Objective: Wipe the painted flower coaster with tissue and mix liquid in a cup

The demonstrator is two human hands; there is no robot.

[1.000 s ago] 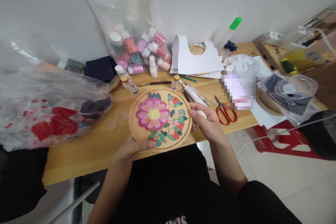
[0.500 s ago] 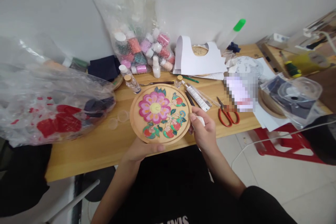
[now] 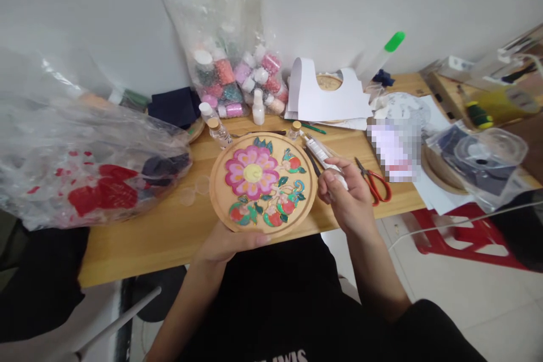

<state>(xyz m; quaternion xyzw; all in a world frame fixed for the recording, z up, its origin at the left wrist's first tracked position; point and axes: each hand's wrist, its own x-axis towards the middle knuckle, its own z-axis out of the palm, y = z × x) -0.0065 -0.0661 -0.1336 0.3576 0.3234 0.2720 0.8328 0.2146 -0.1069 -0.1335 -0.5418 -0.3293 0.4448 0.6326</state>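
A round wooden plaque (image 3: 220, 195) painted with a pink flower, red fruit and green leaves lies at the front edge of the wooden table (image 3: 161, 237). My left hand (image 3: 229, 242) grips its near rim from below, thumb on top. My right hand (image 3: 345, 198) is closed around a small white thing, just right of the plaque and clear of its rim. What the white thing is I cannot make out.
Red scissors (image 3: 375, 184) and a white tube (image 3: 320, 153) lie right of the plaque. Small bottles (image 3: 219, 131) and a clear bag of glitter jars (image 3: 237, 76) stand behind. A big plastic bag (image 3: 85, 164) fills the left; white paper (image 3: 326, 99) and a plastic container (image 3: 487, 155) sit right.
My right hand has come off the plaque's right rim and lifted slightly to the right. My left hand keeps its hold on the near rim.
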